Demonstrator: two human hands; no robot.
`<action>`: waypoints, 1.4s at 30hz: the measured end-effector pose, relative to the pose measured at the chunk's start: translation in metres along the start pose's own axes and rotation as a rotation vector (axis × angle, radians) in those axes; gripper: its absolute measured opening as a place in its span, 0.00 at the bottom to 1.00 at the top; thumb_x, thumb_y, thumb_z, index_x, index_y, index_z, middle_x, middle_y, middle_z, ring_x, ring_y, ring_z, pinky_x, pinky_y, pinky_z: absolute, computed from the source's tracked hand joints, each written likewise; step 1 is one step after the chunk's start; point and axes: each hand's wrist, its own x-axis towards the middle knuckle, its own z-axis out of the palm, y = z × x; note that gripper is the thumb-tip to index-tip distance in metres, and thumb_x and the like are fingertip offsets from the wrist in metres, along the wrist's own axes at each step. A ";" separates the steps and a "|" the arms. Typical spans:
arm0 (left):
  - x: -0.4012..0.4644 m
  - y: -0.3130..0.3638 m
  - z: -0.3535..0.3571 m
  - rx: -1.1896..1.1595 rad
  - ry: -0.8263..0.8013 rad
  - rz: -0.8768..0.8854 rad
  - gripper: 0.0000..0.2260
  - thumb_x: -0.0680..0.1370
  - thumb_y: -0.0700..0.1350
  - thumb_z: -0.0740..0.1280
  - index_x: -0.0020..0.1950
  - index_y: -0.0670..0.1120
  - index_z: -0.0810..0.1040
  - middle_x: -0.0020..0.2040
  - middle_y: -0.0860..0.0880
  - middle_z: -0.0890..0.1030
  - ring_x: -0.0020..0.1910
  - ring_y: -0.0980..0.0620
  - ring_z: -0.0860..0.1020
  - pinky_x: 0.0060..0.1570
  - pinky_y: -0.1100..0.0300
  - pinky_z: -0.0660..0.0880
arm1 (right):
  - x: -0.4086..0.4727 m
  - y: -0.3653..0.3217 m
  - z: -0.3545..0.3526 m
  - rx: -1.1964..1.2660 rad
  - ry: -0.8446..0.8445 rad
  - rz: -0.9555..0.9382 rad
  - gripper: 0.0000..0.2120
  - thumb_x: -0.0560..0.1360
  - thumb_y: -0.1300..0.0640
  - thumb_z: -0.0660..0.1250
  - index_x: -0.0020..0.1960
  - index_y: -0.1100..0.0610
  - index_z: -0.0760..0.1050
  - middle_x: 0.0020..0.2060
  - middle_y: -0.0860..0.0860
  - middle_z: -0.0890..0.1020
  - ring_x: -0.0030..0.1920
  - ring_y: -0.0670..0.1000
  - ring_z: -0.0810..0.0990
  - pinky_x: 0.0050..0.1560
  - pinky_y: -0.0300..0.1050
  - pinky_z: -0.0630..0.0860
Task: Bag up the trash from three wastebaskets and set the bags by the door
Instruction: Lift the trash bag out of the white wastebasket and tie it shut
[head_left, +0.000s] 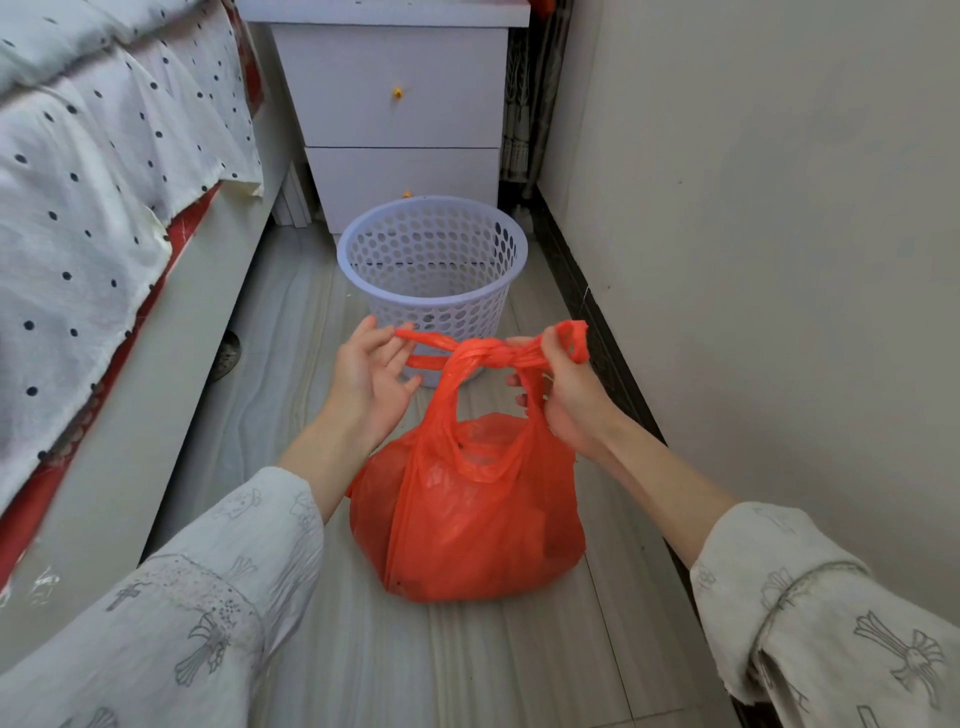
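Observation:
A full orange plastic trash bag (467, 519) sits on the floor between my arms, its two handles tied in a knot at the top. My right hand (563, 395) grips the right handle loop beside the knot. My left hand (371, 376) has its fingers spread, and its fingertips touch the left handle end. Just behind the bag stands a pale lavender perforated wastebasket (434, 275), upright and with no bag in it.
A white two-drawer nightstand (400, 114) stands behind the wastebasket. A bed with a dotted white cover (88, 182) runs along the left. A white wall with a dark baseboard (587, 291) closes the right side. The striped tile floor forms a narrow aisle.

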 end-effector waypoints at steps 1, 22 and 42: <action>-0.002 0.002 0.002 -0.120 0.005 -0.023 0.19 0.76 0.38 0.56 0.67 0.48 0.63 0.52 0.46 0.78 0.63 0.48 0.74 0.69 0.42 0.59 | 0.002 -0.002 0.001 0.097 0.053 0.035 0.22 0.81 0.47 0.50 0.41 0.55 0.77 0.37 0.51 0.79 0.36 0.47 0.74 0.37 0.41 0.69; 0.004 -0.011 -0.088 2.163 -0.219 0.565 0.26 0.76 0.63 0.50 0.44 0.45 0.77 0.42 0.48 0.68 0.50 0.45 0.73 0.38 0.56 0.64 | 0.000 0.018 -0.059 0.371 0.465 0.396 0.19 0.79 0.57 0.46 0.29 0.55 0.56 0.12 0.47 0.55 0.12 0.46 0.52 0.19 0.30 0.54; 0.008 0.010 -0.117 1.903 -0.165 0.278 0.08 0.73 0.40 0.67 0.51 0.43 0.79 0.42 0.45 0.72 0.42 0.49 0.71 0.51 0.54 0.71 | -0.003 0.034 -0.078 0.349 0.551 0.300 0.19 0.81 0.49 0.51 0.34 0.55 0.62 0.25 0.49 0.64 0.15 0.45 0.62 0.23 0.35 0.66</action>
